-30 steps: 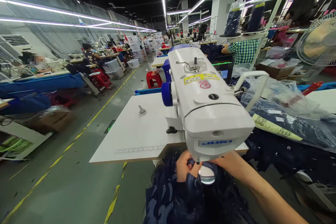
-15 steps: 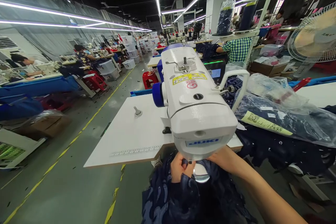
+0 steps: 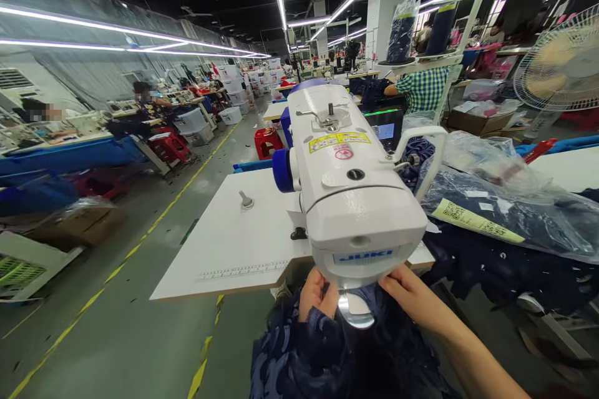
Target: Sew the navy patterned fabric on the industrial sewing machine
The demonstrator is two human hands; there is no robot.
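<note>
Left-hand fingers (image 3: 330, 300) hold rumpled, patterned cloth (image 3: 282, 355) below the rounded machine head (image 3: 367, 234).

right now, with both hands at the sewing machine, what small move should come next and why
Probably ease the dark fabric smoother between the left hand and right hand: both are close to the front of the machine head, and the fabric lies in loose folds around the left.
</note>
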